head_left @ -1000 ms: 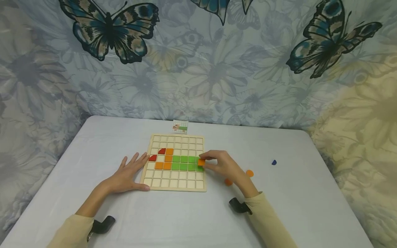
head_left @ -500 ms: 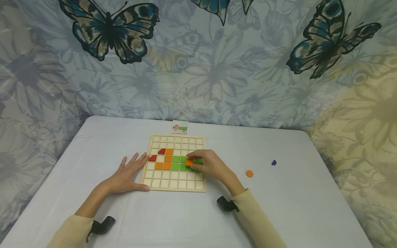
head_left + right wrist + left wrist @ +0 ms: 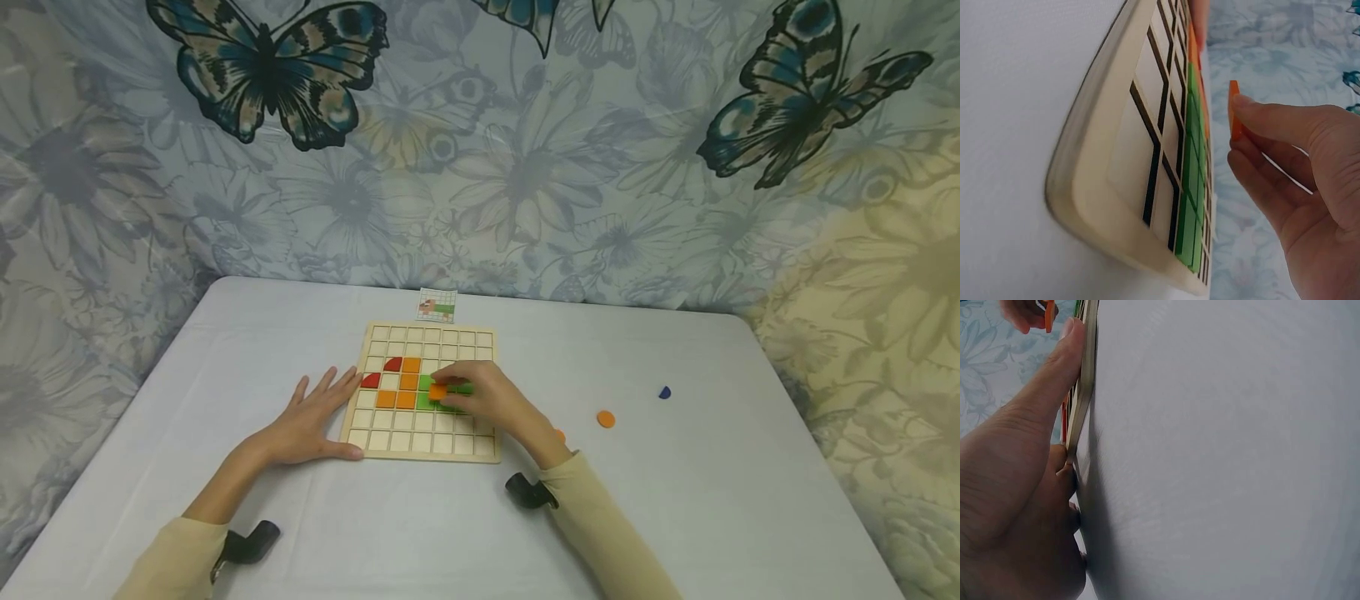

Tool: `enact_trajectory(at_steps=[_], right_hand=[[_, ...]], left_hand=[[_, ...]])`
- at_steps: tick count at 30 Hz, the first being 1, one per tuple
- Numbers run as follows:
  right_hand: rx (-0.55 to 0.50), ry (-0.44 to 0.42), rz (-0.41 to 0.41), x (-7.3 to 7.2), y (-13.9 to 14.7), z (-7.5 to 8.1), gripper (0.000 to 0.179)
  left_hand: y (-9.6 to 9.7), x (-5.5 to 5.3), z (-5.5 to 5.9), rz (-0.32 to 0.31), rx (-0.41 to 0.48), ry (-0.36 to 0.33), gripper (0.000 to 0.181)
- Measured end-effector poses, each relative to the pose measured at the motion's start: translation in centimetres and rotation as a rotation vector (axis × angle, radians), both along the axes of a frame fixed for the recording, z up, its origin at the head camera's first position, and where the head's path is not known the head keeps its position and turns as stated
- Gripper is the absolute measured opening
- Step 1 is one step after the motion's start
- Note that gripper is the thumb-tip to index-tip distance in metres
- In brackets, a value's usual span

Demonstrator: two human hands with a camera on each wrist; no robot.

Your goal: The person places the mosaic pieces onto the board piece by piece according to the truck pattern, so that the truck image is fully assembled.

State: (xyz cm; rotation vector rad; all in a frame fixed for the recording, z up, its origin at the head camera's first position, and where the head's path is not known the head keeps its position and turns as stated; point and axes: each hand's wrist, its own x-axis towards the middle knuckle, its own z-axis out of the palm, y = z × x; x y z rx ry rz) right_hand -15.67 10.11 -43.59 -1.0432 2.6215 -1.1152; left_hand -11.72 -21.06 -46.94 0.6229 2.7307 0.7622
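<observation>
My right hand [image 3: 483,393] pinches an orange square tile [image 3: 1234,111] between thumb and fingertips, raised above the green tiles [image 3: 1192,169] of a wooden grid board [image 3: 427,446]. In the right wrist view a gap shows between this tile and the board. My left hand [image 3: 306,423] lies with fingers spread at the board's left edge, its thumb [image 3: 1054,372] along the near corner. Several orange tiles [image 3: 408,382] and two red quarter-round tiles [image 3: 371,381] sit in the grid left of the green ones. My right hand hides part of the green rows.
A small printed pattern card [image 3: 437,305] lies just behind the board. To the right on the white table [image 3: 712,483] are an orange disc [image 3: 606,419] and a dark blue half-round piece [image 3: 664,392]. Another orange piece [image 3: 560,435] is partly hidden behind my right wrist.
My right hand has moved left across the board with the orange square tile, from the board's right edge to over the green tiles. The left hand has stayed in place.
</observation>
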Motion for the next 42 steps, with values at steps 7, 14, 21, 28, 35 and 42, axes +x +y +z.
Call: enact_trajectory(at_steps=[7,14,21,28,35,42], right_hand=[[0.011,0.003,0.022,-0.1,-1.6,0.2,0.034],[0.028,0.043,0.053,-0.2,-3.8,0.2,0.033],[0.053,0.043,0.057,-0.3,-5.5,0.1,0.033],[0.087,0.059,0.062,-0.3,-7.2,0.4,0.033],[0.113,0.11,0.071,-0.3,-8.6,0.3,0.032],[0.162,0.163,0.057,-0.1,-9.5,-0.4,0.032]], left_hand=[[0.0,-0.1,0.1,-0.001,-0.005,-0.004,0.12],[-0.3,-0.1,0.0,-0.005,-0.01,0.004,0.119],[-0.4,-0.1,0.0,-0.013,-0.008,0.009,0.118],[-0.4,0.1,0.2,-0.019,0.007,0.003,0.117],[-0.3,0.1,0.2,-0.034,0.026,0.001,0.117],[-0.2,0.0,0.1,-0.032,0.024,0.002,0.117]])
